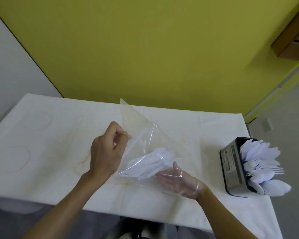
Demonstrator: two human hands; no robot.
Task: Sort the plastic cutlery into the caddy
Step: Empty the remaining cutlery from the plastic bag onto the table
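Bare left hand (pixel 105 153), right hand (pixel 177 182)

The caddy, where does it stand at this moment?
In the head view the caddy stands at the right edge of the table, to the right of the right hand and the clear bag.

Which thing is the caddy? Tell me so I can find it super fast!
Find the white-covered table below the yellow wall. Go to its right edge, past the clear bag in the middle. The caddy is the dark box with a label on its side, standing upright and stuffed with white cutlery.
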